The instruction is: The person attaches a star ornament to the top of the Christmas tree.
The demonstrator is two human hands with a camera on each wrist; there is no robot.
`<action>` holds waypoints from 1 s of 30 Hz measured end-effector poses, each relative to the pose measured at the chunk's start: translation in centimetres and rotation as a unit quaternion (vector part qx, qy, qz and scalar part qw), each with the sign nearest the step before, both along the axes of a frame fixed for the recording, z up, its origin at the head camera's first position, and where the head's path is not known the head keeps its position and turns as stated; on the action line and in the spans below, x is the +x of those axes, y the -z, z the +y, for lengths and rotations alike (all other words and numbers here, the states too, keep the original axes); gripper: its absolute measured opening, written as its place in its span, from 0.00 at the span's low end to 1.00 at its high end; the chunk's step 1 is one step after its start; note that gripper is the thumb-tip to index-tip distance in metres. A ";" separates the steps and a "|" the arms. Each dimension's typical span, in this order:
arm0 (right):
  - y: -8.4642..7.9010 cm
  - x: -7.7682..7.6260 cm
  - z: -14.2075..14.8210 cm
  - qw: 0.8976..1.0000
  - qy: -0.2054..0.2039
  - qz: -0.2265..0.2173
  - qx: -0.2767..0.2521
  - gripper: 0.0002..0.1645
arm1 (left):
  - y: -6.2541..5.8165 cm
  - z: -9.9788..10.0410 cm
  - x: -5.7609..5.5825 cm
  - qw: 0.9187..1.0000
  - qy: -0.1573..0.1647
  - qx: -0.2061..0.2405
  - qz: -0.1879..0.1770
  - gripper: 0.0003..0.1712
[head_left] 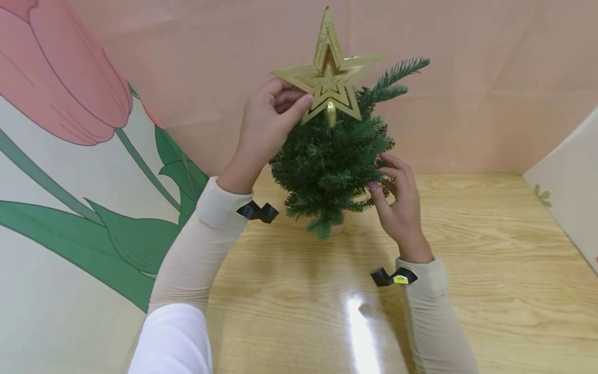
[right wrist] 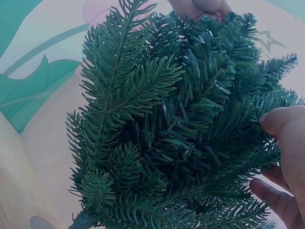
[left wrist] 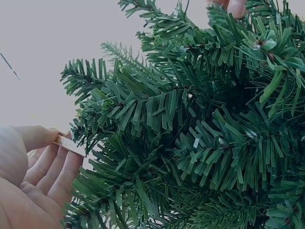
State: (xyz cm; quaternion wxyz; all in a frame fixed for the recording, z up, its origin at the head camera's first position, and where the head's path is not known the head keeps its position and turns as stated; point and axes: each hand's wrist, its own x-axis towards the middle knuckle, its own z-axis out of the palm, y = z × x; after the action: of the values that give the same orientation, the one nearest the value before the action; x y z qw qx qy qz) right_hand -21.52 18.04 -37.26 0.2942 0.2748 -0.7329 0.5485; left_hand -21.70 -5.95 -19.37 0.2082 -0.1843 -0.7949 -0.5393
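Observation:
A gold star tree topper (head_left: 329,78) stands upright at the top of a small artificial Christmas tree (head_left: 334,156). My left hand (head_left: 271,117) pinches the star's lower left part between thumb and fingers. In the left wrist view a gold edge of the star (left wrist: 70,144) shows between the thumb and fingers of that hand (left wrist: 38,167), beside the green branches (left wrist: 157,109). On the tree's right side, my right hand (head_left: 399,200) has its fingers loosely bent, fingertips at the branches. The right wrist view shows its thumb (right wrist: 274,121) against the needles (right wrist: 190,119).
The tree stands on a wood-grain table (head_left: 490,249). Behind it hangs a pink backdrop (head_left: 467,104), and a panel with a large printed tulip (head_left: 70,78) is at the left. A long branch (head_left: 397,78) sticks out to the upper right.

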 end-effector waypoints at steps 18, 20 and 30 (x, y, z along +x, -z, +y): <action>-1.4 1.2 -0.4 1.000 -0.009 -0.002 -0.010 0.14 | 0.0 -0.1 0.0 1.000 0.008 0.013 -0.004 0.13; -1.1 1.0 -0.4 1.000 -0.008 -0.003 -0.009 0.14 | 0.0 -0.1 0.0 1.000 0.008 0.016 -0.008 0.14; -1.1 0.9 -0.3 1.000 -0.006 -0.006 -0.004 0.15 | -1.8 0.5 2.2 0.998 0.010 0.050 -0.034 0.17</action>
State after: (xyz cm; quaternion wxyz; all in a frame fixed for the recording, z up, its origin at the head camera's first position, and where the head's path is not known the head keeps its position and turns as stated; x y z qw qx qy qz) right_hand -20.60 17.75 -36.17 0.2877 0.2749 -0.7305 0.5550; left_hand -19.47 -5.49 -17.58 0.1845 -0.1628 -0.7717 -0.5865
